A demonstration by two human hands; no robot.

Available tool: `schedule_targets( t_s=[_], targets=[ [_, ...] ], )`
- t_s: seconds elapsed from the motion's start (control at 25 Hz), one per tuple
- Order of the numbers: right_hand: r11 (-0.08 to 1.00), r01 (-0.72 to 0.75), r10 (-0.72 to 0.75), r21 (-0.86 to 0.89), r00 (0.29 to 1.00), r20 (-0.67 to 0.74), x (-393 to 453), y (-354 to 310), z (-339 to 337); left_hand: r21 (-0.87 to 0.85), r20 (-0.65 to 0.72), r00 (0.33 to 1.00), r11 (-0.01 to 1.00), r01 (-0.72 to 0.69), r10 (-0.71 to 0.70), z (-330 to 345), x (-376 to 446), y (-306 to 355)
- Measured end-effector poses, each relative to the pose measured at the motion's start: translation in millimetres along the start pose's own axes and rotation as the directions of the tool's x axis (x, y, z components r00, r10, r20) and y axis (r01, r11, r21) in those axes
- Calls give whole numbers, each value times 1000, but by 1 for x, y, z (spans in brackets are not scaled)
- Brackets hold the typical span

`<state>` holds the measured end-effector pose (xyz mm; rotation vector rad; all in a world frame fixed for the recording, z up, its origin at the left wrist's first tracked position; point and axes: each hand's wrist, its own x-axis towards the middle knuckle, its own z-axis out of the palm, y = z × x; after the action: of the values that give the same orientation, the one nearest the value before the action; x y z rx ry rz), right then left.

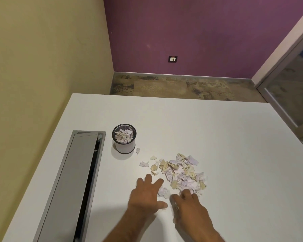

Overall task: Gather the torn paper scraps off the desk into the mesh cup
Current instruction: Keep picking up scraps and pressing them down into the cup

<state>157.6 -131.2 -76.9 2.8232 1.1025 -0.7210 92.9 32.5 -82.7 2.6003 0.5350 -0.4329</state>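
Observation:
A pile of torn paper scraps [182, 172], white, lilac and beige, lies on the white desk [217, 137]. The black mesh cup [124, 138] stands upright to the upper left of the pile, part filled with scraps. One stray scrap [137, 151] lies beside the cup's base. My left hand [145, 194] is flat with fingers spread, at the pile's near left edge. My right hand [189, 205] reaches into the pile's near edge; its fingertips are blurred among the scraps, so its hold is unclear. A small clump of scraps [164, 192] sits between the two hands.
A grey cable tray lid [73, 180] with a dark open slot runs along the desk's left side. A yellow wall is to the left, a purple wall with a socket [172, 59] beyond, and a glass door [290, 95] to the right.

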Motion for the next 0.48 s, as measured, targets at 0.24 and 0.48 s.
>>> schedule_targets(
  t_s=[0.24, 0.48],
  targets=[
    [993, 89, -77, 77, 985, -156, 2, 0, 11, 114, -431, 885, 983, -141, 177, 16, -6, 1],
    [981, 166, -134, 101, 955, -266, 3, 7, 21, -181, -415, 907, 971, -158, 71, 33, -2, -12]
  ],
)
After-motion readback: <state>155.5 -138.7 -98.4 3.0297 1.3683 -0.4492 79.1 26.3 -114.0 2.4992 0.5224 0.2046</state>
